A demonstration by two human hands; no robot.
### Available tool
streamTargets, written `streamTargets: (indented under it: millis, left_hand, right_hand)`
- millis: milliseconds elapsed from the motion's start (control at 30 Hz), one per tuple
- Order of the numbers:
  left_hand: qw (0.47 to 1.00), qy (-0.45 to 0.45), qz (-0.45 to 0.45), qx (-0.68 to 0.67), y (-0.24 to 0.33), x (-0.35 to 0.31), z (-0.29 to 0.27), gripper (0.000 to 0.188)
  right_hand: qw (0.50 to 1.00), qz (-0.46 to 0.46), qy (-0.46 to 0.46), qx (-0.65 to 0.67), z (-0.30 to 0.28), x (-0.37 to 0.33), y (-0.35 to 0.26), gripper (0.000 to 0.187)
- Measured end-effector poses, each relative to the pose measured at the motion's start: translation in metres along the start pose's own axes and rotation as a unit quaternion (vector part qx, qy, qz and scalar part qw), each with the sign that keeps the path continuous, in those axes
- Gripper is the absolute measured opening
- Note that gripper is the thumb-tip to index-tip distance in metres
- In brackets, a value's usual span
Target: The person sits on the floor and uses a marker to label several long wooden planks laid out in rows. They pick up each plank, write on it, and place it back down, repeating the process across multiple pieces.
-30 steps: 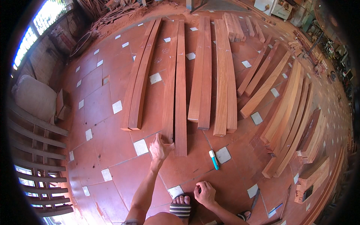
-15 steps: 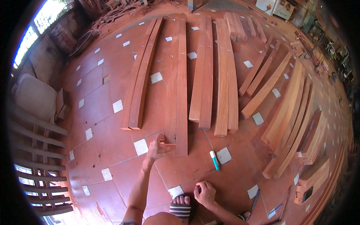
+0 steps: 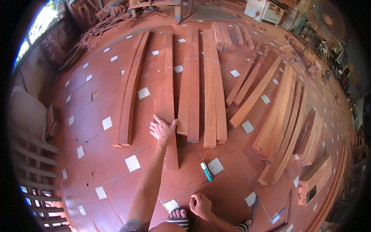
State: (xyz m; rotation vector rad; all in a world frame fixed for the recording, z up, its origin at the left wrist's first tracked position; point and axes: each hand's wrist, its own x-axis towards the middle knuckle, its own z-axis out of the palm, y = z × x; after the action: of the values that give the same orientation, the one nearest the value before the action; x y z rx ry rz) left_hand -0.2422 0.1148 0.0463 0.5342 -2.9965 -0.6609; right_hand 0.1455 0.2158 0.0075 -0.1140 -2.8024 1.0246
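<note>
Across two side-by-side wooden beams (image 3: 169, 89) on the tiled floor (image 3: 108, 166), the left hand (image 3: 163, 130) lies with fingers spread, unclenched; near the teal marker (image 3: 206, 172), the right hand (image 3: 201, 206) curls, and whether it holds anything I cannot tell

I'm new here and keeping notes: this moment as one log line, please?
left hand: open, on wooden beams | right hand: curled, contents unclear | marker: on floor
</note>
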Motion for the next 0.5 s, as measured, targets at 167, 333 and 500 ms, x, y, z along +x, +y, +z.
streamTargets:
  millis: [167, 333, 500]
  left_hand:
    - [0.998, 0.026, -0.003, 0.062, 0.010, -0.006, 0.014, 0.121]
    - [0.996, 0.042, 0.014, 0.072, 0.006, -0.002, 0.012, 0.117]
    - [0.996, 0.052, 0.050, 0.059, -0.001, 0.005, 0.017, 0.114]
  right_hand:
    - [1.000, 0.020, 0.006, 0.010, -0.004, 0.000, 0.003, 0.015]
    - [1.000, 0.023, -0.008, 0.014, -0.004, 0.002, 0.000, 0.017]
    - [1.000, 0.018, 0.003, 0.019, -0.002, 0.001, 0.001, 0.015]
